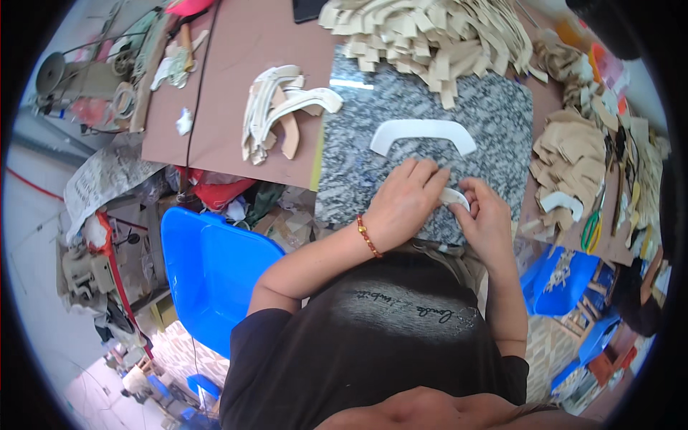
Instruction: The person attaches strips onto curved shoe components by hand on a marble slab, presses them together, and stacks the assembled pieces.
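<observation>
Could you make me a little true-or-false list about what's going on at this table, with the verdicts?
1. The right hand pinches a small white piece. True.
2. The red bracelet is on the right wrist. False: it is on the left wrist.
3. A white arched piece lies on the stone slab. True.
4. The big tub beside the left arm is yellow. False: it is blue.
5. Beige strips are heaped beyond the arched piece. True.

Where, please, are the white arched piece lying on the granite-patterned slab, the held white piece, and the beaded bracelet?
White arched piece [423,129]: head view, middle of its arch.
Held white piece [454,196]: head view, its exposed surface.
Beaded bracelet [362,229]: head view, its gold-coloured bead.
</observation>
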A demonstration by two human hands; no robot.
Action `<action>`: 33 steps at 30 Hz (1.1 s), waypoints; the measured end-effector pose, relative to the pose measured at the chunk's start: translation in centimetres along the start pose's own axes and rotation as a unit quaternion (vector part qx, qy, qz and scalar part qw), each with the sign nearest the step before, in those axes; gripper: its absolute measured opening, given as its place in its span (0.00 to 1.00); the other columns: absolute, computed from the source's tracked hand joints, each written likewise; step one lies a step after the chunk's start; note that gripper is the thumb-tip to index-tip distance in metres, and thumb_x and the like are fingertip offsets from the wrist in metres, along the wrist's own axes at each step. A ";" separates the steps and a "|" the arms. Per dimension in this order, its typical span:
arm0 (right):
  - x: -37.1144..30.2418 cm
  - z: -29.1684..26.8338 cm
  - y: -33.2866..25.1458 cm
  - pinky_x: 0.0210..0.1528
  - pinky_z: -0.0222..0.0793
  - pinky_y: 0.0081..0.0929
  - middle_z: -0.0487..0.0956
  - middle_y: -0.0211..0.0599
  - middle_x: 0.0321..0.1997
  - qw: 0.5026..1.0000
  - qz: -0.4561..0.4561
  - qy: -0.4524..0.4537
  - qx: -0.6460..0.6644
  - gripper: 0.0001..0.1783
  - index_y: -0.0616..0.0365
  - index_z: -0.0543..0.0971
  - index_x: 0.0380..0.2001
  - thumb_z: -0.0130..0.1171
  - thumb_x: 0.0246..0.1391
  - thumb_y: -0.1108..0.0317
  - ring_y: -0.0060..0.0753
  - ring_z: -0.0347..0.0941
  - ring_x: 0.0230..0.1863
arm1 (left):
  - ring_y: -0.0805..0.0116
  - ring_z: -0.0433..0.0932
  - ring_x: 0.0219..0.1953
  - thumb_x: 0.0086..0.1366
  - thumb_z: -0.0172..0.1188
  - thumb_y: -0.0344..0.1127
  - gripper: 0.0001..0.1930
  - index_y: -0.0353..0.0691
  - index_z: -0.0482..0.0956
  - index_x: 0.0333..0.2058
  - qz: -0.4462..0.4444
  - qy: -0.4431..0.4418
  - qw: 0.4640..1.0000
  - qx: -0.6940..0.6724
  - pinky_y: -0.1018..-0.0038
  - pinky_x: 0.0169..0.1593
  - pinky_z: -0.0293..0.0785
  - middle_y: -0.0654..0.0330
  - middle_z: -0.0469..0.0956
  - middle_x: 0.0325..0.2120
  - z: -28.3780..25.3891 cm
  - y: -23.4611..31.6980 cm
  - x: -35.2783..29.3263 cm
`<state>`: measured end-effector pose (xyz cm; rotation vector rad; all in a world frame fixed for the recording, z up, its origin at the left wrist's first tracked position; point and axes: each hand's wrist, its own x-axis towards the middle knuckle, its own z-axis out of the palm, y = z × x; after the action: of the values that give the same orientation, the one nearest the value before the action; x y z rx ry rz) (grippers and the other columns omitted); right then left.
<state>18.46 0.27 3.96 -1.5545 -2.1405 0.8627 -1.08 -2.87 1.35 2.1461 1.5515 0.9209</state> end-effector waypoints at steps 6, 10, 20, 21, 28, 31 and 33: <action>1.6 -0.8 -2.8 0.28 0.65 0.21 0.78 0.31 0.31 0.970 -0.088 -0.044 0.220 0.13 0.61 0.82 0.39 0.71 0.49 0.73 0.21 0.69 0.24 | 0.58 0.78 0.37 0.62 0.67 0.30 0.10 0.38 0.80 0.42 -0.073 -0.001 0.991 -0.115 0.64 0.44 0.73 0.57 0.78 0.32 -6.0 -1.7 -2.2; 4.3 -0.8 -4.0 0.30 0.67 0.19 0.79 0.31 0.33 0.982 -0.108 -0.001 0.156 0.13 0.61 0.82 0.39 0.71 0.50 0.72 0.20 0.68 0.25 | 0.56 0.81 0.29 0.68 0.61 0.29 0.08 0.35 0.81 0.44 -0.245 0.168 0.952 -0.068 0.66 0.35 0.76 0.52 0.82 0.29 -13.5 -7.8 -1.1; 8.3 8.7 -11.9 0.53 0.63 0.41 0.79 0.34 0.37 0.925 -0.375 -0.034 -0.054 0.12 0.53 0.81 0.44 0.62 0.54 0.70 0.39 0.75 0.44 | 0.52 0.82 0.37 0.63 0.67 0.38 0.17 0.37 0.82 0.49 -0.296 0.114 0.944 0.088 0.62 0.44 0.78 0.49 0.83 0.37 -16.3 -20.8 -1.2; 8.7 10.4 -12.6 0.56 0.60 0.43 0.79 0.34 0.37 0.913 -0.394 -0.023 -0.107 0.13 0.51 0.81 0.45 0.60 0.54 0.70 0.38 0.74 0.45 | 0.51 0.80 0.41 0.62 0.68 0.38 0.18 0.38 0.82 0.49 -0.233 0.155 0.951 0.134 0.60 0.48 0.77 0.49 0.82 0.39 -16.0 -20.0 -1.3; 11.8 17.4 -14.8 0.53 0.61 0.41 0.80 0.34 0.32 0.895 -0.393 0.016 -0.208 0.13 0.51 0.82 0.42 0.57 0.52 0.69 0.38 0.74 0.41 | 0.49 0.79 0.42 0.55 0.71 0.36 0.15 0.39 0.84 0.41 -0.150 0.093 0.968 0.176 0.58 0.48 0.75 0.54 0.82 0.36 -15.2 -17.3 -2.1; 13.1 17.9 -14.8 0.48 0.64 0.35 0.79 0.32 0.32 0.892 -0.428 0.018 -0.145 0.05 0.53 0.81 0.31 0.57 0.51 0.69 0.34 0.75 0.38 | 0.58 0.82 0.31 0.58 0.70 0.35 0.12 0.36 0.84 0.39 -0.225 0.092 0.967 0.074 0.66 0.36 0.78 0.55 0.82 0.31 -14.4 -18.2 -2.4; 13.2 17.6 -15.0 0.48 0.63 0.35 0.78 0.31 0.31 0.889 -0.440 0.051 -0.121 0.04 0.53 0.80 0.30 0.58 0.51 0.69 0.34 0.74 0.37 | 0.65 0.81 0.30 0.60 0.70 0.33 0.11 0.36 0.83 0.40 -0.251 0.129 0.959 -0.009 0.71 0.36 0.77 0.59 0.82 0.30 -14.7 -18.3 -2.8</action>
<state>-7.42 4.87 -0.22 -0.5208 -2.5451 0.1980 -24.56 -0.59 0.19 1.5371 2.0675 1.0496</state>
